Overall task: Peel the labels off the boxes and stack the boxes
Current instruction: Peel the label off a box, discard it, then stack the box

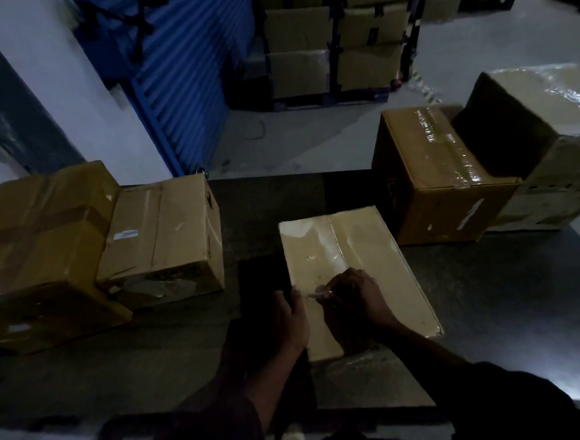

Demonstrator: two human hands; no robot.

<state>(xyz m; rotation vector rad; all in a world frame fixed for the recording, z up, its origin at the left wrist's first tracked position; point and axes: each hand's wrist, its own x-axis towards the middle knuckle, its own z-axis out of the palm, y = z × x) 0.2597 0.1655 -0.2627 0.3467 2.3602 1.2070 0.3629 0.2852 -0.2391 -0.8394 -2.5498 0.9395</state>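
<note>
A tan cardboard box [353, 263] stands in front of me on a dark mat. My left hand [290, 317] grips its left edge. My right hand [351, 299] rests on the box top and pinches a small pale strip of label [316, 295] between its fingers. Two more boxes sit at the left: a large one [39, 244] and a smaller one [166, 235] with a small label [125, 234] on top. At the right stand a taped brown box [440, 181] and a larger film-wrapped box [550, 139].
The dark mat [174, 358] covers the floor under the near boxes. A blue roller shutter [176, 83] stands at the back left, and racks of stacked cartons [334, 41] at the back. Grey floor [310, 139] lies between them.
</note>
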